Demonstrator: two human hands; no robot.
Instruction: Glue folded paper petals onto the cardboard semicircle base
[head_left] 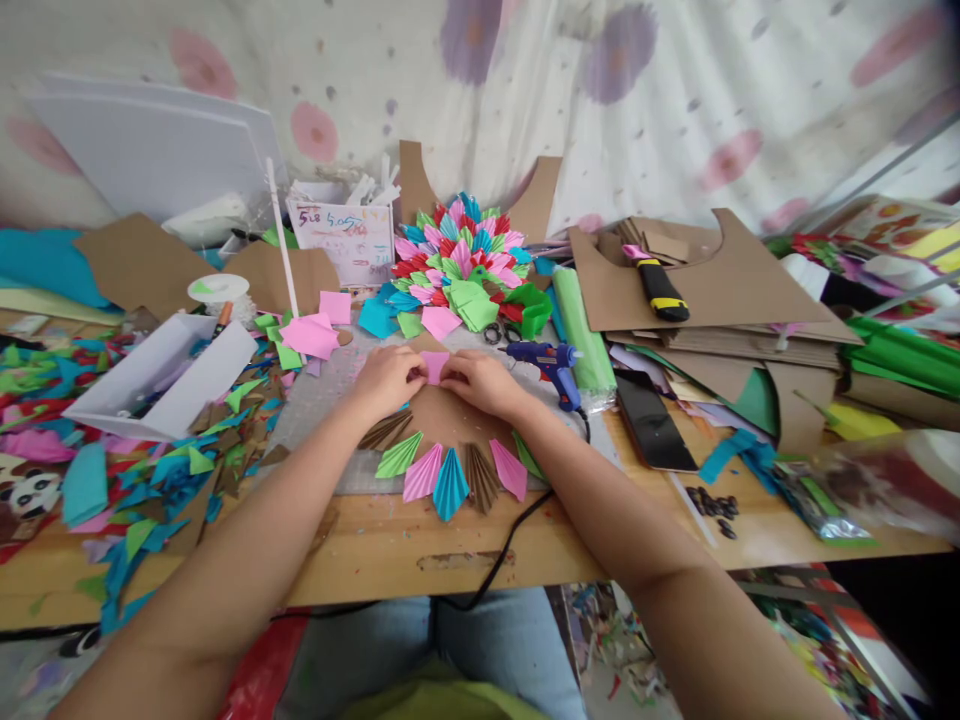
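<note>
A: Report surface condition.
B: Wooden table (390,550) before a floral curtain (675,90); paper scraps (142,500) left, cardboard stack (720,290) right, near edge bare.
A: Grip state?
B: Left hand (386,378) and right hand (484,382) pinch the pink paper (435,366) over the cardboard disc (450,420), mid-table.

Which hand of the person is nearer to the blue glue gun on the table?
The right. The right hand rests just left of the blue glue gun, pinching a pink paper piece. The left hand pinches the same piece from its far side, farther from the gun.
</note>
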